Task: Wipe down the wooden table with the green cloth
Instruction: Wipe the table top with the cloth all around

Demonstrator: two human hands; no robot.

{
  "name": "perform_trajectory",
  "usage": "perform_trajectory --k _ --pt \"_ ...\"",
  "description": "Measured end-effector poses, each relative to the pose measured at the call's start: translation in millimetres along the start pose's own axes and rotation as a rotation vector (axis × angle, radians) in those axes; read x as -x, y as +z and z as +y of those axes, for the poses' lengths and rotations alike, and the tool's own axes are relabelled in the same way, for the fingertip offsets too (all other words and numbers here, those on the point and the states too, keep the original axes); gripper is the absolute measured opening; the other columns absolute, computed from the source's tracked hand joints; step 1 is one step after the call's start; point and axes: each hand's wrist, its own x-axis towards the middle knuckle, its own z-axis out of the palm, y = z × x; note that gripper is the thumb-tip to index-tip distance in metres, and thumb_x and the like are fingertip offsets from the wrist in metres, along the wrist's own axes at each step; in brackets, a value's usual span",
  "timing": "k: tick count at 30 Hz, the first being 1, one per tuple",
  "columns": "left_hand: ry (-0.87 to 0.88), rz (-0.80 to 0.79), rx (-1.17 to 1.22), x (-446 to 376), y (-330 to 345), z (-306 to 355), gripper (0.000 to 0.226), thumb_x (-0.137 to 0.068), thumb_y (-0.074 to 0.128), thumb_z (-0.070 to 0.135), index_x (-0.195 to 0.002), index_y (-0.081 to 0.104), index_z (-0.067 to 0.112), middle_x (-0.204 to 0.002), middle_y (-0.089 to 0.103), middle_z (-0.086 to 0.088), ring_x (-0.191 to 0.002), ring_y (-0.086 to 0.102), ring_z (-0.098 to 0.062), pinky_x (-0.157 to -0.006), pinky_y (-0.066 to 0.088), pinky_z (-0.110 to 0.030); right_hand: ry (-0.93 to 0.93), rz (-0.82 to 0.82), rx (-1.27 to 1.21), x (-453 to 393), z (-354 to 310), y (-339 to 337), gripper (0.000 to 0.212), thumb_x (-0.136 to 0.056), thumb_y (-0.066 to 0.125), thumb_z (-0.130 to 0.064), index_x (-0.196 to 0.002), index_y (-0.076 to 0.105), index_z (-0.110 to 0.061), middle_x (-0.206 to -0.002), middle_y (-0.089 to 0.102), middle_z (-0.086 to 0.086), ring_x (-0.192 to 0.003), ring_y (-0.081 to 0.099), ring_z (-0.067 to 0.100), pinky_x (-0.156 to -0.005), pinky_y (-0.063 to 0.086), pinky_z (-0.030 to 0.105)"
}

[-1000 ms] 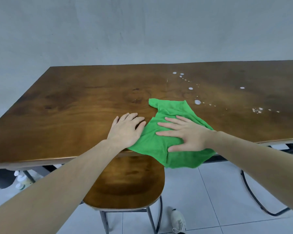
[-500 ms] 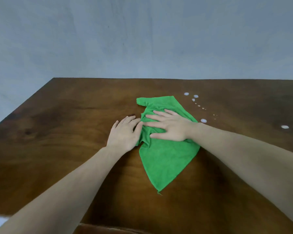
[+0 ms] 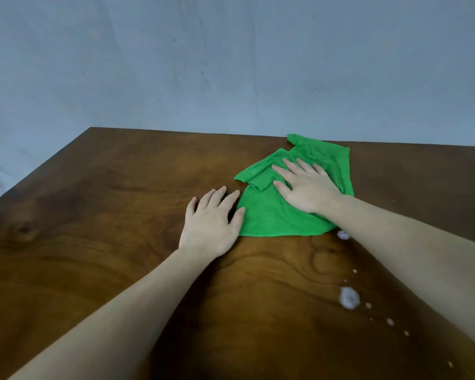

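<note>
Brown table (image 3: 107,242): cloth (image 3: 280,218) lies flat under the right hand (image 3: 307,187), fingers spread; left hand (image 3: 211,226), fingers apart, touches its edge.

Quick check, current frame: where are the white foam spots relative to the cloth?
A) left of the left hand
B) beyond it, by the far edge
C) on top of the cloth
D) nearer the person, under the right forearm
D: the foam spots lie on the table nearer than the cloth, along the right forearm.
</note>
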Motion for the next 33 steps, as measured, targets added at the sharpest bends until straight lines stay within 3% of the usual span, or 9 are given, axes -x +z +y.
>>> perform_trajectory --k 6,10,14,24,29,33 --pt "-0.018 0.020 -0.005 2.5 0.1 3.8 0.056 -0.099 0.017 0.060 -0.150 0.029 0.041 -0.161 0.023 0.011 -0.150 0.010 -0.011 -0.122 0.004 -0.045 -0.299 -0.072 0.044 -40.6 -11.9 -9.7 0.058 -0.098 0.015 -0.068 -0.153 0.005 -0.055 -0.166 -0.003 -0.016 -0.154 -0.004 0.018 -0.123 -0.003 0.049" --pt "-0.029 -0.005 -0.022 1.7 -1.3 4.2 0.058 -0.097 0.015 0.062 -0.150 0.027 0.042 -0.162 0.021 0.013 -0.150 0.008 -0.009 -0.123 0.004 -0.044 -0.377 -0.075 0.045 -86.8 -14.7 -15.3 0.058 -0.096 0.017 -0.070 -0.152 0.011 -0.057 -0.166 0.002 -0.019 -0.154 0.000 0.015 -0.123 0.000 0.048" --pt "-0.036 -0.015 -0.023 2.0 -2.6 3.9 0.057 -0.097 0.016 0.062 -0.150 0.028 0.042 -0.162 0.020 0.015 -0.150 0.007 -0.007 -0.123 0.002 -0.041 -0.306 -0.098 0.018 -106.7 9.2 -22.1 0.066 -0.091 0.011 -0.079 -0.153 0.011 -0.055 -0.166 0.002 -0.018 -0.154 0.002 0.015 -0.124 0.001 0.047" --pt "-0.055 -0.031 -0.011 2.1 -3.9 5.6 0.056 -0.098 0.020 0.063 -0.150 0.029 0.045 -0.161 0.022 0.016 -0.150 0.010 -0.008 -0.123 0.003 -0.041 0.003 -0.069 0.017 -67.4 86.8 -21.9 0.067 -0.092 0.005 -0.077 -0.154 0.005 -0.053 -0.167 0.000 -0.014 -0.154 0.003 0.019 -0.123 0.003 0.051" --pt "-0.049 -0.019 0.013 3.5 -4.9 6.3 0.056 -0.098 0.020 0.062 -0.148 0.035 0.043 -0.160 0.026 0.013 -0.149 0.015 -0.011 -0.123 0.005 -0.044 0.153 -0.068 0.028 -35.2 62.8 -13.9 0.071 -0.091 0.003 -0.077 -0.156 -0.001 -0.048 -0.168 -0.006 -0.006 -0.154 -0.003 0.024 -0.122 -0.001 0.055" --pt "-0.027 -0.014 0.101 6.2 -8.1 5.8 0.056 -0.098 0.023 0.061 -0.146 0.039 0.039 -0.158 0.034 0.010 -0.148 0.021 -0.013 -0.123 0.007 -0.047 0.118 -0.060 0.035 10.5 26.0 -6.5 0.072 -0.090 0.003 -0.078 -0.156 0.000 -0.047 -0.168 -0.005 -0.004 -0.154 -0.003 0.027 -0.121 -0.001 0.057"
